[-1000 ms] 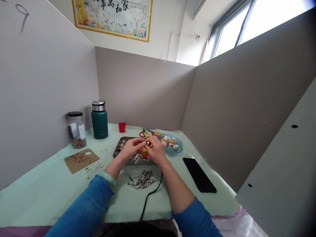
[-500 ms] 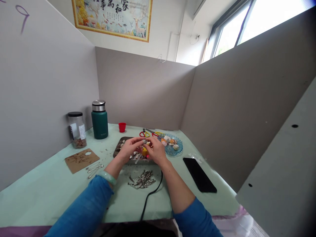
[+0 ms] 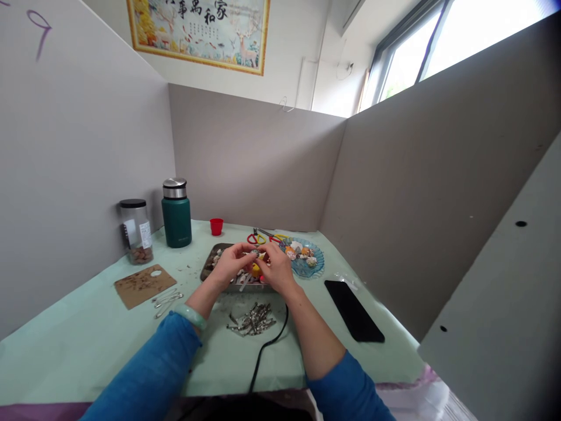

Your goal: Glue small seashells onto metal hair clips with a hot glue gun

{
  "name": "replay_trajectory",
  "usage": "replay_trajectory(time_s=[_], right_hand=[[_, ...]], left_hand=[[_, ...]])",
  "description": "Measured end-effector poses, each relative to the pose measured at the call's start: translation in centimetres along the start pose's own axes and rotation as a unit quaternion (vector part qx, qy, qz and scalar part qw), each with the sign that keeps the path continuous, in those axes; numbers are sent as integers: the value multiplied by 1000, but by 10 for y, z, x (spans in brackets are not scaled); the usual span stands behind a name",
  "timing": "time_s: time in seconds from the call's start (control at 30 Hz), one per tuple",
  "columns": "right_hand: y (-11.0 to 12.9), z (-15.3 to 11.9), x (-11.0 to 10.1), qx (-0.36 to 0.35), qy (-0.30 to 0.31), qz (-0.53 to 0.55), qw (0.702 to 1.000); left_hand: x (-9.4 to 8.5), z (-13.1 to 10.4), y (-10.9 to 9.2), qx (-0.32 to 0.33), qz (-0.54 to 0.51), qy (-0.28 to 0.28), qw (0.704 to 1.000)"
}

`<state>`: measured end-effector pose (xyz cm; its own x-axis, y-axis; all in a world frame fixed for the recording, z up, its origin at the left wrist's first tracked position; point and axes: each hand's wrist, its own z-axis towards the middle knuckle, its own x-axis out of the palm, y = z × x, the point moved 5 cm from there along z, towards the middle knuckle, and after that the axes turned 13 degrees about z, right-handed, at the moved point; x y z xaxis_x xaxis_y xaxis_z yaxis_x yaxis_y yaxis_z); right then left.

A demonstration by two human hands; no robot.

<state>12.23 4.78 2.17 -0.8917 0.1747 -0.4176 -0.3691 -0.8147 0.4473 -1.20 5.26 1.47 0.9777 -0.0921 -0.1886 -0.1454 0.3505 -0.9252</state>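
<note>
Between the fingertips of both hands is a small grey-and-white patterned round piece, partly hidden by the fingers. My left hand pinches it from the left, and my right hand grips it from the right. Both hands are over a metal tray of mixed small pieces, among them white, yellow and red ones. Just in front of the tray lies a pile of small metal clips. A blue glass plate with several decorated orange and white pieces stands beyond my right hand.
Behind the tray lie scissors and red-and-yellow-handled pliers, with a red cup nearby. Leftward stand a green flask and a jar, near brown cardboard and wire pins. A black phone lies right; a black cable crosses the front.
The round piece appears turned slightly between the fingers, with less of it showing. Both hands stay in nearly the same place over the tray.
</note>
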Motion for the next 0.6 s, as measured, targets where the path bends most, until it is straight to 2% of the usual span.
replay_trajectory(time_s=[0.2, 0.43, 0.6], right_hand=[[1, 0, 0, -3, 5, -6, 1000], [-2, 0, 0, -7, -7, 3, 1000], [-3, -1, 1, -13, -2, -6, 1000]], left_hand=[[-1, 1, -2, 25, 52, -14, 998], [-4, 3, 4, -8, -36, -34, 999], [-4, 2, 2, -14, -50, -27, 998]])
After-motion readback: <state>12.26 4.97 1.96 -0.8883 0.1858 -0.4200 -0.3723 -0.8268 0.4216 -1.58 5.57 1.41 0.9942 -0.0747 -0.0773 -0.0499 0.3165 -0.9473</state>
